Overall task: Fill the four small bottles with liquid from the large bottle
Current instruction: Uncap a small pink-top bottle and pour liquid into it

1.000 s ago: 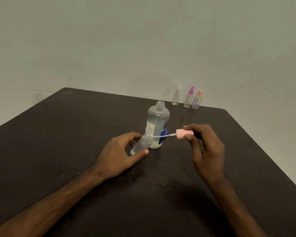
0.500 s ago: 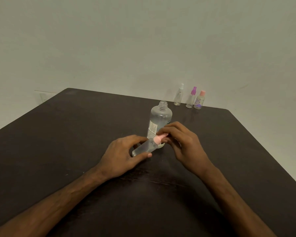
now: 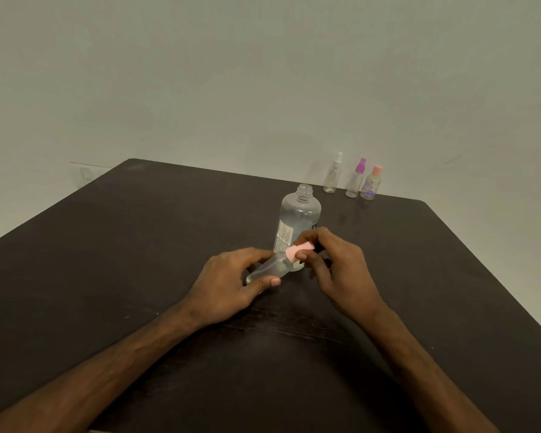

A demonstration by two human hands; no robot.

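Observation:
My left hand (image 3: pixel 231 282) grips a small clear bottle (image 3: pixel 270 267), tilted with its neck pointing up and right. My right hand (image 3: pixel 334 267) pinches the pink spray cap (image 3: pixel 299 250) seated on that bottle's neck. Just behind them stands the large clear bottle (image 3: pixel 299 218), uncapped, with a white label on its side. Three more small bottles stand in a row at the table's far edge: one with a white cap (image 3: pixel 333 176), one with a purple cap (image 3: pixel 355 179), and one with a pink cap (image 3: pixel 372 183).
A dark brown table (image 3: pixel 107 260) fills the lower view, its far edge against a pale wall (image 3: pixel 231 73). The table's right edge runs diagonally down toward the lower right.
The pink cap with its dip tube was held apart to the right; my right hand has brought it in and set it onto the small bottle's neck.

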